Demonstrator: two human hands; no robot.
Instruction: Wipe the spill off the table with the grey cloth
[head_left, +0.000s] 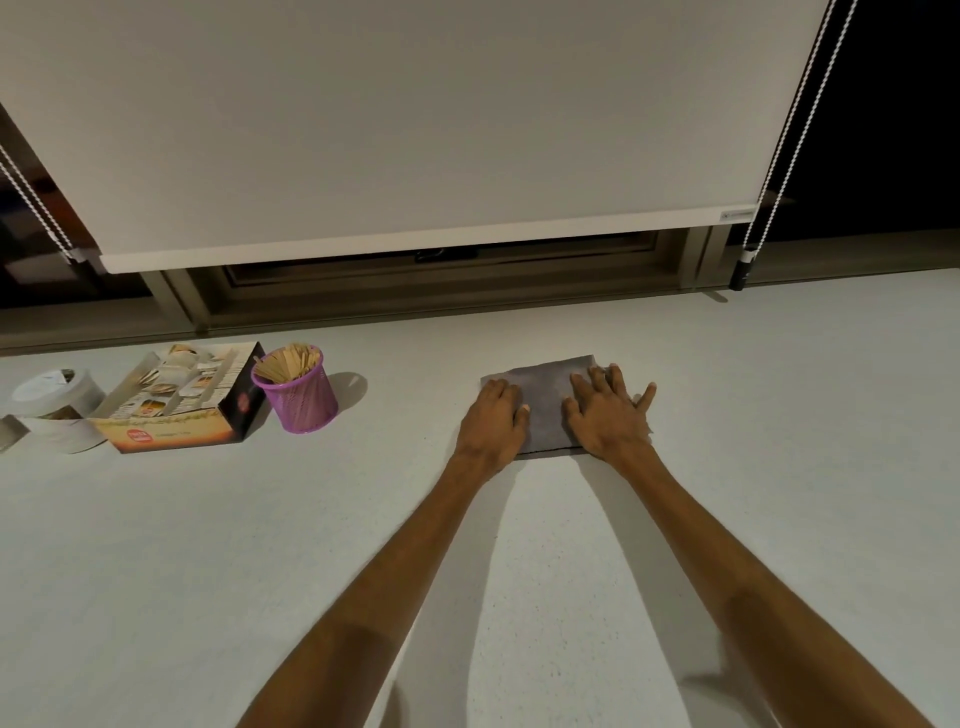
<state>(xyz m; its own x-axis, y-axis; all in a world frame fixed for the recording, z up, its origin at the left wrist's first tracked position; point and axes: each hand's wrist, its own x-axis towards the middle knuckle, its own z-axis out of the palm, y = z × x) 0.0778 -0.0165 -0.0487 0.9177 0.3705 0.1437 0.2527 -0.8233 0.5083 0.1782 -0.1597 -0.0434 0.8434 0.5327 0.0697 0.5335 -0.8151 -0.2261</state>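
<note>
Plainly, both hands: pressed flat, palms down, on the grey cloth (545, 402), arms stretched forward from the near edge of the frame.
Left hand (493, 421): rests on the cloth's left part, its heel hanging over the cloth's near-left edge onto the counter (208, 545); fingers (501, 392) lie together and extended, gripping nothing, the thumb angled inward onto the fabric.
Right hand (608, 415): covers the cloth's right part; fingers (602, 382) are spread apart and flat, clamping nothing, with the little finger reaching past the cloth's right edge toward the bare counter.
Grey cloth: a folded, roughly rectangular piece lying flat on the counter, right of centre and toward the far side, a bare strip of it showing between the two hands.
Spill: cannot be made out on the pale, speckled counter.
Counter: light and wide, running to the window frame at the back.
Purple mesh cup (296, 389): stands upright well to the left of the cloth, filled with wooden sticks (288, 358).
Cardboard box (182, 400): open-topped, just left of the cup and touching or nearly touching it, holding packets.
White tub (57, 410): at the far left, against the box.
Roller blind (415, 114): lowered over the window behind the counter, bead cords (789, 124) hanging at its sides.
</note>
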